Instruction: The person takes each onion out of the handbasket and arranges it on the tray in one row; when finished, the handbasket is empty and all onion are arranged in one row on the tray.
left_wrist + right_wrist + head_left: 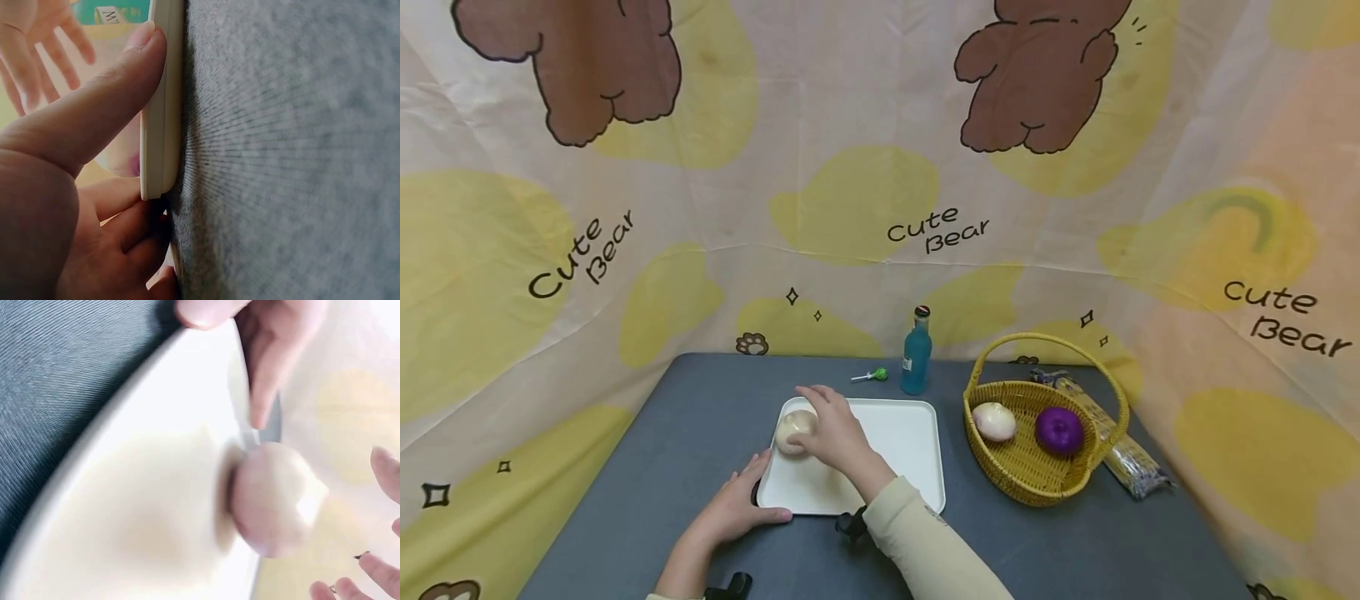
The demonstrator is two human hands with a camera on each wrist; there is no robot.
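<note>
A pale, round onion (790,435) sits near the left end of a white rectangular tray (898,454). My left hand (730,506) grips the tray's near left corner. In the left wrist view its thumb (109,97) lies against the rim, with the fingers round the other side. Over the tray, my right hand (837,433) is beside and above the onion, fingers spread. The right wrist view shows a gap between the onion (275,500) and those fingers (378,575), which hold nothing.
Right of the tray stands a yellow wicker basket (1037,490) with a pale onion (994,422) and a purple onion (1060,431). A long clear packet (1131,467) lies behind it. A blue bottle (916,358) and green lollipop (880,374) are at the table's back.
</note>
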